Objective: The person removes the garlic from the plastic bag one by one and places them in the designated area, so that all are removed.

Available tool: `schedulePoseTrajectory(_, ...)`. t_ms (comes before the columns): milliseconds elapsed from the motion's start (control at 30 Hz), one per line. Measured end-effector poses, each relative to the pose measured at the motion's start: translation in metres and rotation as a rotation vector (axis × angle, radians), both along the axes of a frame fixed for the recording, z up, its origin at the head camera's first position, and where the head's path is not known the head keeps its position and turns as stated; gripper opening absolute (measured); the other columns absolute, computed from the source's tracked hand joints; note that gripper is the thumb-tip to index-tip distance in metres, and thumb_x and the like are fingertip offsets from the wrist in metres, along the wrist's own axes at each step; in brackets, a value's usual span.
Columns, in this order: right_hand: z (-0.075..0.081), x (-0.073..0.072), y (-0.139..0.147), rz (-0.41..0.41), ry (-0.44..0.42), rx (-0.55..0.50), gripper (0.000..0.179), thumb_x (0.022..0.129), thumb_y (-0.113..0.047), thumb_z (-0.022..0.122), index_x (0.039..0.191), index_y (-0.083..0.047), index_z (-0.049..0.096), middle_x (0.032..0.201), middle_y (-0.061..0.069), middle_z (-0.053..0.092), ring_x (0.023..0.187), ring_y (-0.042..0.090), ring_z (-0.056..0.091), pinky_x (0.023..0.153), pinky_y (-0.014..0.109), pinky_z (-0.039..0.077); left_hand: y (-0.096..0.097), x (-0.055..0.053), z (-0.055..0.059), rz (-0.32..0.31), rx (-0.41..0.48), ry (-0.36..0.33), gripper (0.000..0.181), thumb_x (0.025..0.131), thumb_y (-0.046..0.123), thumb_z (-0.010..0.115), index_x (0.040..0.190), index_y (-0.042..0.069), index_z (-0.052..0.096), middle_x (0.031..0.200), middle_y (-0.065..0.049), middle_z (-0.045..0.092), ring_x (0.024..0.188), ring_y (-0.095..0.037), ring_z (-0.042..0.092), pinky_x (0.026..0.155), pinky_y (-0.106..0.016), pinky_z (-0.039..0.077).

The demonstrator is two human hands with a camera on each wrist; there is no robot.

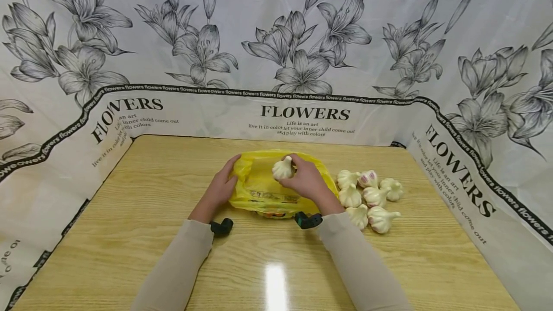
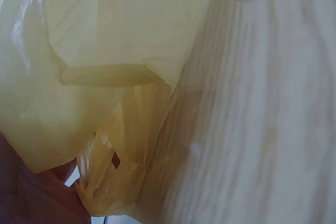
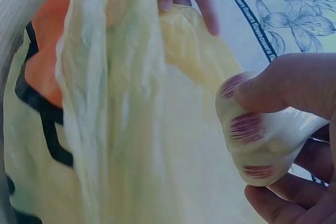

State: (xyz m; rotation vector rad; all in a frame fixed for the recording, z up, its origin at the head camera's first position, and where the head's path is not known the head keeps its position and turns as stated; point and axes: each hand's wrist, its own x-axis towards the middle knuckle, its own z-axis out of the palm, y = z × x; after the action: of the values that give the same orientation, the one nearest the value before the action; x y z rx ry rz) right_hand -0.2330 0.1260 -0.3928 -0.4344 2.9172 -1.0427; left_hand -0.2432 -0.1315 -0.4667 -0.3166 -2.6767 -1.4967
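A yellow plastic bag [image 1: 259, 176] lies on the table with its mouth spread toward the person. My left hand [image 1: 221, 185] grips its left edge; in the left wrist view, fingers [image 2: 31, 198] show beside the crinkled plastic. Between thumb and fingers, my right hand [image 1: 308, 179] holds a white garlic bulb [image 1: 282, 169] over the bag's mouth. Purple streaks mark that bulb [image 3: 252, 135] in the right wrist view. To the right of the bag sit several more garlic bulbs [image 1: 375, 197] in a loose cluster.
The wooden table [image 1: 129, 215] is enclosed at the back and sides by a white cloth [image 1: 207, 114] printed with flowers and lettering. Each wrist carries a small black device [image 1: 222, 227]. The nearest bulbs lie close to the bag's right edge.
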Motion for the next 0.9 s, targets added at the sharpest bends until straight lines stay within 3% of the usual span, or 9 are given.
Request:
schedulePoseTrajectory(200,0.002,0.001,0.010,-0.008,0.029,0.002,0.053,0.079,-0.031,0.076,0.127,-0.021,0.055,0.120,0.009,0.064,0.099,0.028,0.064,0.073,0.037,0.053,-0.001,0.000,-0.001,-0.002,-0.003,0.018,0.058,0.099,0.012,0.036,0.154,0.027,0.025,0.158,-0.010,0.031,0.143,-0.033,0.032,0.115,-0.053,0.028)
schedulePoseTrajectory(567,0.009,0.008,0.028,-0.025,0.015,-0.049,0.057,0.081,-0.033,0.076,0.131,-0.021,0.051,0.129,0.011,0.060,0.116,0.034,0.061,0.080,0.042,0.055,-0.001,0.002,-0.001,0.000,0.006,-0.007,0.059,0.099,0.014,0.036,0.153,0.032,0.024,0.158,-0.009,0.030,0.144,-0.032,0.031,0.116,-0.052,0.027)
schedulePoseTrajectory(900,0.013,0.015,0.054,-0.066,0.029,-0.077,0.058,0.080,-0.032,0.075,0.132,-0.021,0.051,0.135,0.013,0.058,0.119,0.036,0.059,0.084,0.045,0.055,0.000,0.001,0.000,0.000,-0.002,-0.002,0.059,0.099,0.013,0.037,0.154,0.030,0.025,0.158,-0.010,0.030,0.144,-0.034,0.030,0.116,-0.053,0.026)
